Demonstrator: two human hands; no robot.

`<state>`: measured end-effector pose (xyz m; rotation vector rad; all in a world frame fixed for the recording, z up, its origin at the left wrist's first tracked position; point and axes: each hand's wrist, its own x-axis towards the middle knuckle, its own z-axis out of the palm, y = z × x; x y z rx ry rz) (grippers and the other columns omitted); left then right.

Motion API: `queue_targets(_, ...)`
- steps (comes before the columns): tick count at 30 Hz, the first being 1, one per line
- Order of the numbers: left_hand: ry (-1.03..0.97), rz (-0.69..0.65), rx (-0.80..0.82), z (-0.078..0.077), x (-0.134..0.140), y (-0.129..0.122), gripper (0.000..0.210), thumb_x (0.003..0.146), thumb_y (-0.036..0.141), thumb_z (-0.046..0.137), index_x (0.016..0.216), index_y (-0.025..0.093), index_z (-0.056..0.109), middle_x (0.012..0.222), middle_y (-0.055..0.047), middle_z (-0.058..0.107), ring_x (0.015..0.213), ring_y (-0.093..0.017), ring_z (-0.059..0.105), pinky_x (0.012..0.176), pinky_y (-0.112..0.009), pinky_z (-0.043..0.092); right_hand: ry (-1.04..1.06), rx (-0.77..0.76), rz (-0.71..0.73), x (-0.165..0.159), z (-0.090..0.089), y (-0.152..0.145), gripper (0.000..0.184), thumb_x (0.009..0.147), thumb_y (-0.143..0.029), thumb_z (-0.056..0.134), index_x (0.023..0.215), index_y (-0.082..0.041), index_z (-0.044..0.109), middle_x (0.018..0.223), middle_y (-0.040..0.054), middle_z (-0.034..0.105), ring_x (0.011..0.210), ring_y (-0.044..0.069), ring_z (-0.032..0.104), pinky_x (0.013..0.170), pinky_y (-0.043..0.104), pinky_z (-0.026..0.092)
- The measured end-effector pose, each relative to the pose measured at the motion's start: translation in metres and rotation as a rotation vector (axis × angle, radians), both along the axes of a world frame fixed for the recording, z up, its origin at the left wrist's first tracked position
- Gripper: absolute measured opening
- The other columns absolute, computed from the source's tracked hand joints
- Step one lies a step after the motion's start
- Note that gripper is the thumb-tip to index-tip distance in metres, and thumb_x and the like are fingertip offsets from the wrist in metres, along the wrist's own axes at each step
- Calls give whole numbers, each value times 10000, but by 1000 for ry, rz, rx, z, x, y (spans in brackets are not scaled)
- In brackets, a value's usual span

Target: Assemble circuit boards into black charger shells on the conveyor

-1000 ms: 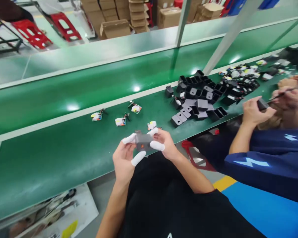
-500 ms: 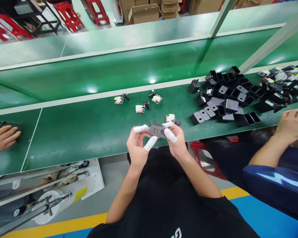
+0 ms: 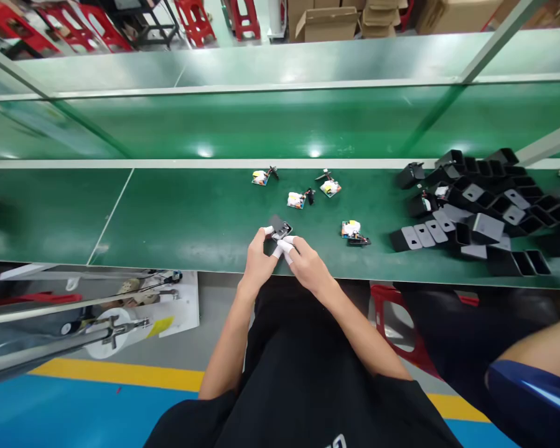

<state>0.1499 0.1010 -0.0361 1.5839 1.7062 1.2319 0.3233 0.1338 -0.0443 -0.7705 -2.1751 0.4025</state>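
"Where is the small dark case?"

"In our hands, over the green bench near its front edge. We can't tell if it touches the surface."

"How do our fingers stand?"

"Our left hand grips the case between thumb and fingers. Our right hand has its fingertips drawn together at the case's near right end; we can't tell whether they pinch anything. We see white covers on the fingertips."

"And around us?"

"Four circuit boards with white lumps lie apart on the bench, three beyond the case and one to its right. Farther right we have a heap of black cases, some with their open ends showing. Below the bench stands a red stool, with a co-worker's blue sleeve to its right."
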Motion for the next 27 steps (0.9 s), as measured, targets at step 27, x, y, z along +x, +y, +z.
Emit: queue_targets(27, 531, -85, 285, -7, -27, 16, 209, 1088, 352, 693, 930, 230, 755, 1110, -92, 746, 932, -191, 793, 789, -287, 630, 171, -190, -197, 62, 3, -11, 67, 1053, -251, 752, 1118, -251, 737, 957, 61, 744, 904, 234, 735, 802, 396, 619)
